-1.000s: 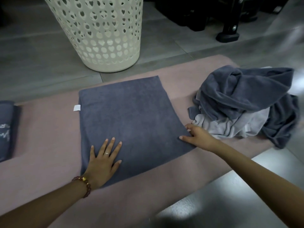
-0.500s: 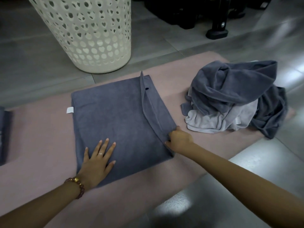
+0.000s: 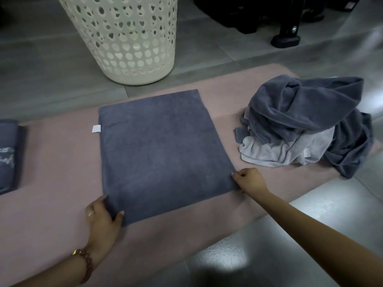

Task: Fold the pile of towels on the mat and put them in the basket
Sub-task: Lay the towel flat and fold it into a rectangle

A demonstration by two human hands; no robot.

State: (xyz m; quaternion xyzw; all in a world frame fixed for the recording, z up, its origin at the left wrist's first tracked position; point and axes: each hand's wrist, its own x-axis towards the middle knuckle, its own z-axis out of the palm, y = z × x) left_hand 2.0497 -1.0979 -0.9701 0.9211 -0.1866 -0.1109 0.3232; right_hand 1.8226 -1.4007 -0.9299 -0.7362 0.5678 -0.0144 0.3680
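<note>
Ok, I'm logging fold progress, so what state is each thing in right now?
Grey towel: folded flat on the mat, both near corners held.
Towel pile: crumpled, unfolded, on the mat's right end.
Basket: upright on the floor beyond the mat; inside hidden.
Left hand: grips the towel's near left corner.
Right hand: pinches its near right corner.

On my feed the folded towel (image 3: 163, 146) reads slate blue-grey, with a small white tag (image 3: 96, 128) at its left edge, on a dusty pink mat (image 3: 51, 166) over grey floor tiles (image 3: 41, 65). The basket (image 3: 124, 38) is cream, punched all over with rows of heart-shaped holes. The pile (image 3: 300, 112) mixes that same dark blue-grey with one pale lilac-grey towel (image 3: 275, 150), and I make out a reddish-brown beaded bracelet (image 3: 86, 264) with a gold bead, plus a dark item (image 3: 8, 154) with white markings at far left.
</note>
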